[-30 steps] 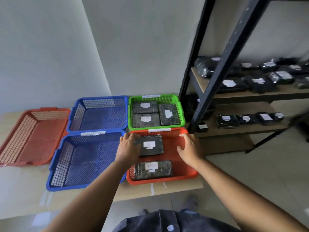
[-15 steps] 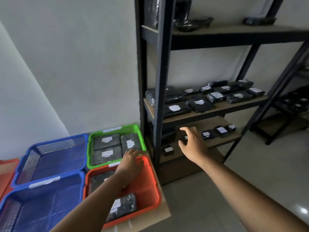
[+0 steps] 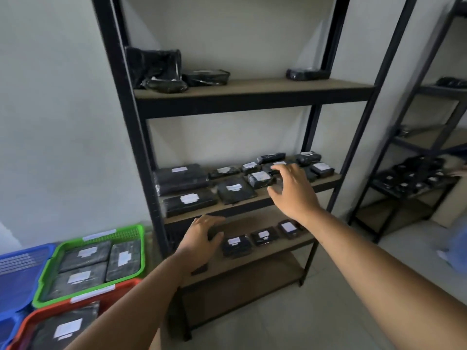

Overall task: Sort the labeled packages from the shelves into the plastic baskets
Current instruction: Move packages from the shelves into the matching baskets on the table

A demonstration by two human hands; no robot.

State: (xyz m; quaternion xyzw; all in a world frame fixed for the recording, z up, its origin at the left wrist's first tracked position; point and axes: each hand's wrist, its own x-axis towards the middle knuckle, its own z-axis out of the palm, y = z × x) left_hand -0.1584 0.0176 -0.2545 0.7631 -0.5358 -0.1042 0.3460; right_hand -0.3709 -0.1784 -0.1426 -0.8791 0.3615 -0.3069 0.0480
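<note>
Clearly both hands are empty. The right hand (image 3: 293, 190) hovers with fingers spread wide over the middle shelf (image 3: 326, 183), at about two o'clock from the left. Its fingertips are just beside a small labeled package (image 3: 260, 179), probably sizing it up for a top grasp. The left hand (image 3: 202, 238) hangs lower with fingers loosely open, at the front of the lower shelf (image 3: 252, 221). Another small package (image 3: 236, 245) sits just at its three o'clock. Each hand looks set to take its own item.

The packages lie flat with white labels up, so they can be read before sorting. The green basket (image 3: 140, 248) at eight o'clock in the view holds three. The red basket (image 3: 126, 284) at seven o'clock holds at least one, and a blue basket (image 3: 22, 269) sits beyond at the left edge.

The rack's black front upright (image 3: 131, 137) stands between shelves and baskets, so a carried package has to come forward past it. Packages crowd the middle shelf edge, so a careless grab may nudge neighbours off. Overhead room under the top shelf (image 3: 252, 84) looks generous, and the lower gap looks tighter.
</note>
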